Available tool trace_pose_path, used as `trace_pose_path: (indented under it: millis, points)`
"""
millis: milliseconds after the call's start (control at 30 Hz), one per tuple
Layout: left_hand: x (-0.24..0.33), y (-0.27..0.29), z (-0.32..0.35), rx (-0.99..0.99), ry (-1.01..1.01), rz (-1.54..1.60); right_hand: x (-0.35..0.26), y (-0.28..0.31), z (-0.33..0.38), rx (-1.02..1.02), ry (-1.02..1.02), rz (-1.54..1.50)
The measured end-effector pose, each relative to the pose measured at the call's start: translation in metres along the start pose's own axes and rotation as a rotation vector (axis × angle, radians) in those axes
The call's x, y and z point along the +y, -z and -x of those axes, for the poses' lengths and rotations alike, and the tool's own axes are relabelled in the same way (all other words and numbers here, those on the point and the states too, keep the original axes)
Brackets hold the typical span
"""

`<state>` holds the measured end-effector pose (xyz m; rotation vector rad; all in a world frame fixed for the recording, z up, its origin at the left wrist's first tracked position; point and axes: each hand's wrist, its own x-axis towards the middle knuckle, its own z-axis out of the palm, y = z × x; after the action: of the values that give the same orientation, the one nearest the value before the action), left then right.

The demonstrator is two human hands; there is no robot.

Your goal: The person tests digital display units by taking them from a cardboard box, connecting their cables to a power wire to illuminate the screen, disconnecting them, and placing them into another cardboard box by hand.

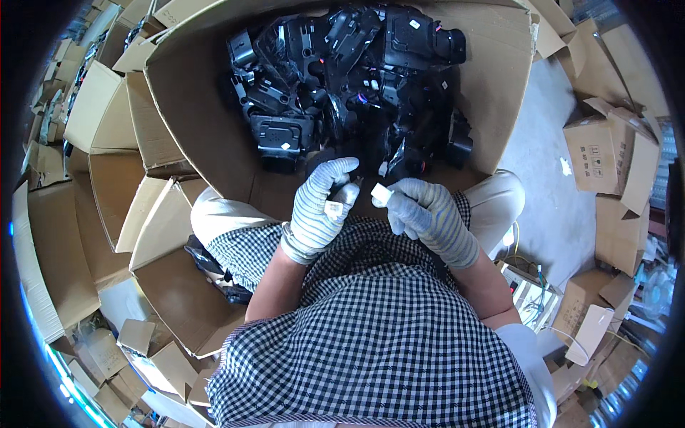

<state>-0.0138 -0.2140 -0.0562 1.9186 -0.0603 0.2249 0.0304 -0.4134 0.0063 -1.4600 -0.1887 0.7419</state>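
Both my hands wear striped grey-white knit gloves and meet in front of my lap, a short gap apart. My left hand (319, 212) is closed, pinching a small white plug connector (333, 209) by the thumb. Between the thumb and fingers of my right hand (432, 220) sits another white connector (382, 193), its end pointing toward the left hand. Any wires behind the connectors are hidden by the gloves. Just beyond the hands, a large cardboard box (492, 85) holds a heap of black plastic housings (285, 134), some with cables and small white labels.
Open cardboard boxes (113, 189) crowd the left side, one with dark parts (214, 267) inside. More cartons (606, 153) stand at the right. A white device with cables (526, 289) rests on the floor by my right knee. A checked apron (378, 321) covers my lap.
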Motion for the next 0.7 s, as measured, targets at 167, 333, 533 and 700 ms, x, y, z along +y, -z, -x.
trace_pose_path:
  millis: [167, 333, 533, 700]
  points:
    - [0.006, 0.003, 0.010, -0.194, 0.216, 0.044, 0.001, -0.012, 0.002, -0.077, 0.124, 0.337]
    - [0.004, -0.002, 0.007, -0.520, 0.187, -0.089, 0.013, -0.003, -0.001, -0.075, 0.436, 0.994]
    - [0.000, -0.010, 0.013, -0.837, 0.153, -0.366, 0.002, 0.009, -0.022, -0.565, 0.022, 1.039]
    - [-0.007, -0.013, 0.028, -0.874, 0.115, -0.291, 0.035, 0.005, -0.017, -0.553, 0.099, 0.876]
